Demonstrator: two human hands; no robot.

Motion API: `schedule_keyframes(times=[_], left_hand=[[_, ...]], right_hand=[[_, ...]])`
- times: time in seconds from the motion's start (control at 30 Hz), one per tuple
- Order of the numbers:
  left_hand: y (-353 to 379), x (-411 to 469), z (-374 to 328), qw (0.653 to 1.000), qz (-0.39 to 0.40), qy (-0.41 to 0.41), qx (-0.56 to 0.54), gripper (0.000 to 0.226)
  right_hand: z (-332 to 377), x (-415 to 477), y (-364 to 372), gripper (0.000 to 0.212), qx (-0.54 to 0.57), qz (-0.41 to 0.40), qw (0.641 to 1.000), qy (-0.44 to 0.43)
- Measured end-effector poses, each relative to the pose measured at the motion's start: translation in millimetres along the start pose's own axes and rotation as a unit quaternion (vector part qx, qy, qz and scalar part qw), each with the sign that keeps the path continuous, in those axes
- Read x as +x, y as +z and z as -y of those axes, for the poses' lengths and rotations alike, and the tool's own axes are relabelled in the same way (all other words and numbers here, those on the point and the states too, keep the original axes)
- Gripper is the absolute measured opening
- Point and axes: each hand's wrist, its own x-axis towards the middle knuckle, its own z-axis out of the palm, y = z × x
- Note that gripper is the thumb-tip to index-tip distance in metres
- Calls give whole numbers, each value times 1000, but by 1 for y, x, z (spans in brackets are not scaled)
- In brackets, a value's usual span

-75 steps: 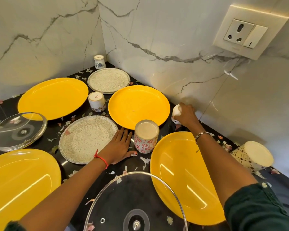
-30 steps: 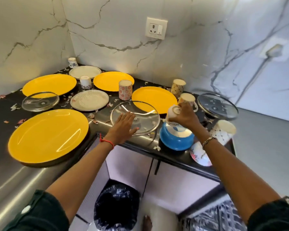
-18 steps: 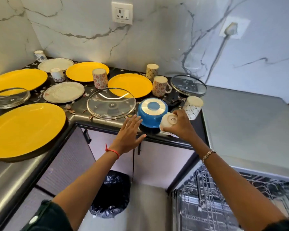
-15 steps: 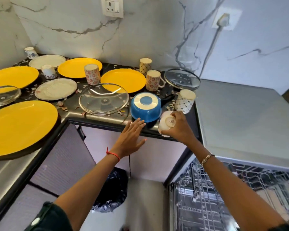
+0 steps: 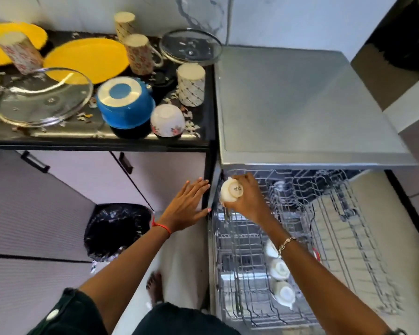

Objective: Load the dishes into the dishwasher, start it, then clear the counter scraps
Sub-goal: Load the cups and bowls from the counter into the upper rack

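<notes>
My right hand [image 5: 248,198] grips a small white cup [image 5: 231,191], bottom up, at the back left corner of the pulled-out upper dishwasher rack [image 5: 324,228]. Three white cups [image 5: 279,269] stand upside down in the rack under my right forearm. My left hand [image 5: 188,205] is open, fingers straight, against the dark cabinet edge left of the dishwasher. On the black counter [image 5: 203,126] sit yellow plates [image 5: 87,60], upturned mugs [image 5: 191,84], a blue bowl [image 5: 125,101], a white floral bowl [image 5: 168,120] and glass lids [image 5: 42,95], amid scattered scraps [image 5: 191,117].
The dishwasher's steel top [image 5: 300,105] lies right of the counter. A bin with a black bag [image 5: 117,229] stands on the floor below the counter, by cabinet doors with black handles [image 5: 126,163]. A bare foot [image 5: 155,287] shows on the floor.
My right hand carried the white cup from the counter's back down to the rack's corner. My left hand left the counter for the cabinet edge. The view swung right and down.
</notes>
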Motion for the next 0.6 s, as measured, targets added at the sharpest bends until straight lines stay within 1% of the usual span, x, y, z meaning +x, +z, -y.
schedule_keyframes(times=[0.1,0.23,0.43,0.53,0.6], left_hand=[[24,5,-24,999,35,16,-16,68],[54,9,-48,993,106,49,-11,72],[88,13,-67,972,218,86,26,82],[100,18,-71,962,250,94,55,87],[107,20,-73,959,261,92,53,90]], right_hand=[[-34,-23,-8,77,-1,5,999,35],[-79,-52,-17,76,13,4,996,93],[-146,-71,-31,75,15,4,984,176],[-173,-70,-34,78,12,4,979,205],[-186,-68,-34,79,10,10,976,218]])
